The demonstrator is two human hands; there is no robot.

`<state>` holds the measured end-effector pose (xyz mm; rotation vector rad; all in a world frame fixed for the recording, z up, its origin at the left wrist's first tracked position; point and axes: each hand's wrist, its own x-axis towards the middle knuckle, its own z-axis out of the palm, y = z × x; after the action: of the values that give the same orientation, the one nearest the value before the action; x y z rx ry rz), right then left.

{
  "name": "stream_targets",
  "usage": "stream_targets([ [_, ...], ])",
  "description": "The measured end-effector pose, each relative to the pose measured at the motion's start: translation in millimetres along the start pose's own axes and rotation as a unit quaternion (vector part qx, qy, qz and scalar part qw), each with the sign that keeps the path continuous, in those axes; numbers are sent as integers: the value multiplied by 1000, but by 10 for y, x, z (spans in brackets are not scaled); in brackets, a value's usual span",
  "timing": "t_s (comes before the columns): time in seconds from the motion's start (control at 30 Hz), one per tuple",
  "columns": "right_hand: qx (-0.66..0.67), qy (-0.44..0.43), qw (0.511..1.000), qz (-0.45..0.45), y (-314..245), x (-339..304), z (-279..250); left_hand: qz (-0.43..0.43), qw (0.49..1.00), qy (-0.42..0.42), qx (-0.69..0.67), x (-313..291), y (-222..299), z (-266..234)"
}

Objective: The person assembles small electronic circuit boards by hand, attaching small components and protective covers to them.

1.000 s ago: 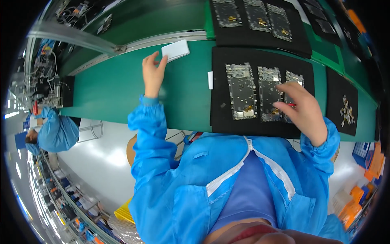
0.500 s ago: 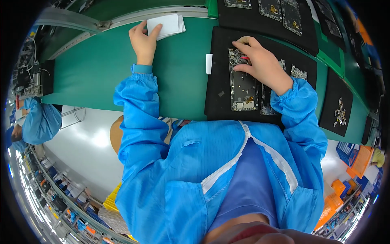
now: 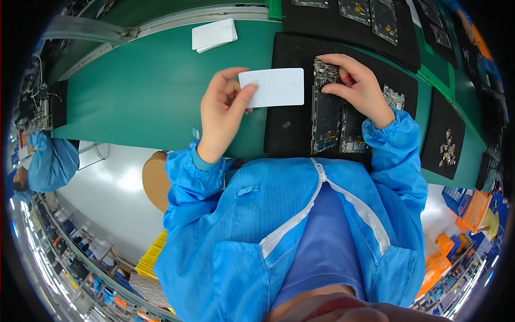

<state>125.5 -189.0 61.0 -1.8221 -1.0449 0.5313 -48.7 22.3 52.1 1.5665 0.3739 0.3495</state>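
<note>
1. The left hand (image 3: 222, 102) is partly closed, with thumb on top and fingers beneath, pinching the left end of a plain white rectangular card with rounded corners (image 3: 276, 88).
2. The card is held over the green work surface (image 3: 134, 99), its right end overlapping, in view, the left edge of a black rectangular mat (image 3: 292, 142).
3. The right hand (image 3: 358, 88) is half open, thumb and forefinger apart and curved around the upper end of a long dark circuit board with silvery components (image 3: 326, 115). Whether it grips the board cannot be told.
4. This board lies at the left of the row on the mat, just beside the card's right end. A second dark circuit board (image 3: 353, 131) lies to its right, partly under the right hand; a third board with silvery components (image 3: 394, 97) shows beyond the wrist.
5. A small stack of white rectangular cards (image 3: 213, 35) rests near the far edge of the surface.
6. Further dark boards (image 3: 383, 22) lie on another black mat (image 3: 316, 35) beyond; small metallic parts (image 3: 448, 149) are gathered on a dark mat at far right (image 3: 437, 137).
</note>
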Motion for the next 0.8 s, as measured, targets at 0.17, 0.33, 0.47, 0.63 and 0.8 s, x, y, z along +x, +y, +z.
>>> stream_targets([
  [0.17, -11, 3, 999, 41, -2, -40, -48, -2, 999, 4, 33, -111, -16, 156],
  [0.33, -19, 46, 999, -16, 90, -59, -11, 4, 999, -12, 51, -165, 20, 198],
  [0.47, 1, 44, 999, -23, 67, -47, -10, 111, 986, 65, 109, -228, -12, 195],
  [0.63, -11, 35, 999, 6, 56, -81, -50, 504, 798, -35, 328, -177, 136, 26],
  [0.8, -9, 37, 999, -11, 53, -63, -51, 77, 993, 81, 26, -312, 116, 188],
])
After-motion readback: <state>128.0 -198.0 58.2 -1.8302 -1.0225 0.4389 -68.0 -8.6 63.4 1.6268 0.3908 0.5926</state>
